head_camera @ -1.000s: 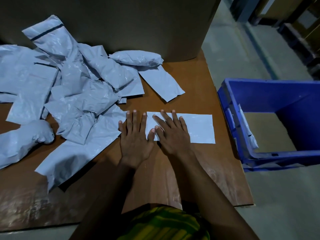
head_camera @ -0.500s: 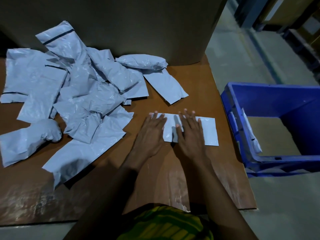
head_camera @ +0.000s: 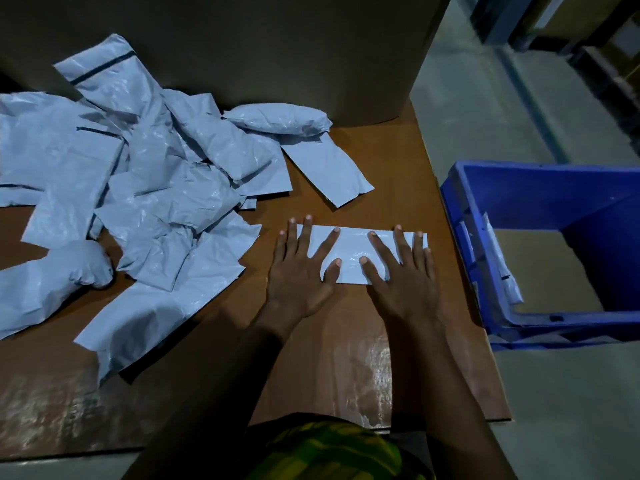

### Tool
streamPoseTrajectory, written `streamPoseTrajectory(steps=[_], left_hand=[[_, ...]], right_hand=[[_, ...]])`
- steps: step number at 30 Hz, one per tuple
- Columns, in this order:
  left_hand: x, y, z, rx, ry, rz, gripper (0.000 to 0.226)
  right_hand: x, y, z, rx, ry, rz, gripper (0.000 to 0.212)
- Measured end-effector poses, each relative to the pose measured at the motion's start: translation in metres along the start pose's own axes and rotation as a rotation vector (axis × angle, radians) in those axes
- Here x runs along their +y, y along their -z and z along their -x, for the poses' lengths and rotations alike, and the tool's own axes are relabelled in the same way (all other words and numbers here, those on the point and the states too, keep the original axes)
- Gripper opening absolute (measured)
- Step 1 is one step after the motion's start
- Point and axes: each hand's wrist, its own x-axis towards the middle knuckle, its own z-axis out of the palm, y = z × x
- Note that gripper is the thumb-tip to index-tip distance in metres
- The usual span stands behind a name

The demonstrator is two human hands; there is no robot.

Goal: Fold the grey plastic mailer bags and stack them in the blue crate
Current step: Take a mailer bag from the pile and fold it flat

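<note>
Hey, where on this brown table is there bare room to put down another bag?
Bare brown wooden table shows between the tall cardboard wall, the flat grey mailer and the right edge. Another patch lies along the near edge, below the loose pile of grey plastic mailer bags. The left half is crowded by that pile.

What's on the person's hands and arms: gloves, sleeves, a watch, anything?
Nothing worn. The left hand and right hand are bare, with no gloves and no rings that show. Both forearms are bare as far as they show, with no sleeve, watch or band visible, though the light is dim. The only clothing in view is a green-and-yellow patterned garment at the bottom.
</note>
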Motion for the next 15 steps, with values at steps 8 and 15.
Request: streamPoseTrajectory(steps=[8, 15], left_hand=[[-0.007, 0.009, 0.008, 0.007, 0.014, -0.03, 0.071], [0.019, 0.023, -0.01, 0.06, -0.011, 0.464, 0.053]], right_hand=[[0.002, 0.006, -0.004, -0.083, 0.014, 0.005, 0.069], [-0.063, -0.008, -0.016, -0.014, 0.162, -0.156, 0.074]])
